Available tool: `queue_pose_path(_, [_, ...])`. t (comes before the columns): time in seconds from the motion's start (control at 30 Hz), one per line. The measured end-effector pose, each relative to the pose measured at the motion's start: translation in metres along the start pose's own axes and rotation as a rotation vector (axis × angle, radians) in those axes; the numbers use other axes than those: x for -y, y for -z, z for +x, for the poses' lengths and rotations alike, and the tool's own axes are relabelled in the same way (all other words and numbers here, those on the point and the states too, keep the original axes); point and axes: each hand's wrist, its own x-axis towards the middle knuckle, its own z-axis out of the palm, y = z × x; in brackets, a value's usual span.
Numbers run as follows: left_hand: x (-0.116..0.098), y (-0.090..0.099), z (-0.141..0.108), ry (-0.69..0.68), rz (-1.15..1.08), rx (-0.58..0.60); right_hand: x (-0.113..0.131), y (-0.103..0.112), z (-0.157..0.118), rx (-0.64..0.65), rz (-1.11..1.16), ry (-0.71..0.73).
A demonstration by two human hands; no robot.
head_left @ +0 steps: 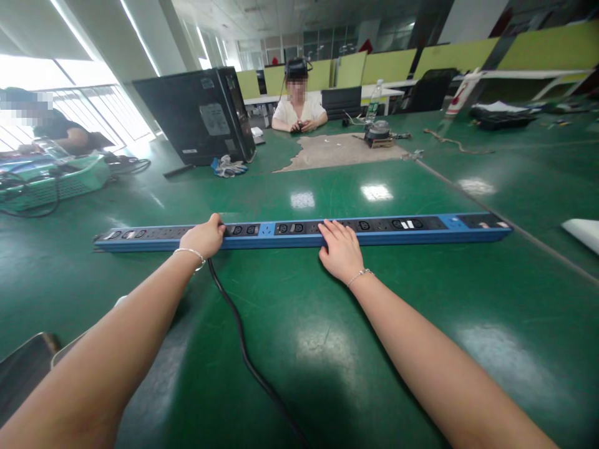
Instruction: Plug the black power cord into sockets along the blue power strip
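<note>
The green worktop carries everything close by; its broad, flat surface probably explains why so long an object can be laid out at full length. Across it sits a person, well apart from the work, with both hands together near the far edge. A black computer case stands upright at the left rear, likely set back so that the near stretch has room.

The blue-edged power strip lies crosswise in front of the wearer, its socket face up, which leaves the outlets in reach. A black cable comes from just under the left wrist and curves down toward the lower edge; whether it joins the strip there cannot be told, as the hand covers that spot.

The left hand is bent over the strip left of its middle. Its fingers are mostly hidden, so it cannot be told whether they grip the strip or something on it. The right hand is not clenched: its fingers lie extended across the socket face just right of the middle, the thumb at the near side, perhaps to steady it. The strip thus passes beneath both hands, spans the gap between them and runs well past each.

Smallest, a pair of work gloves lies beside the case, apart from both hands.
</note>
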Motion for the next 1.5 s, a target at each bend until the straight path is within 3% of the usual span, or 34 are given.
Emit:
queue_pose_path(0.3, [0.000,-0.001,-0.007,0.072,-0.176,-0.058,-0.002,0.002,-0.001,-0.020,-0.018,-0.046])
queue_pose_path(0.4, [0.002,0.016,-0.013,0.166,-0.261,-0.209,-0.002,0.002,0.000,-0.028,-0.014,-0.057])
queue_pose_path(0.5, [0.001,0.042,-0.018,0.114,-0.346,-0.363,-0.001,0.001,0.000,-0.039,-0.003,-0.056])
queue_pose_path(0.6, [-0.014,0.060,-0.023,-0.016,-0.431,-0.238,-0.001,0.001,0.000,-0.041,0.005,-0.058])
queue_pose_path(0.67, [-0.032,0.063,-0.026,-0.070,-0.457,-0.127,-0.002,0.001,0.000,-0.039,0.007,-0.056])
queue_pose_path(0.87, [-0.077,0.044,-0.018,-0.180,-0.420,0.014,-0.002,0.002,0.000,-0.036,0.006,-0.047])
queue_pose_path(1.17, [-0.085,0.025,0.001,-0.159,-0.337,0.076,-0.002,0.002,-0.001,-0.045,0.020,-0.050])
queue_pose_path(1.5, [-0.093,0.018,0.008,-0.207,-0.207,0.015,-0.002,0.002,-0.001,-0.023,0.032,-0.058])
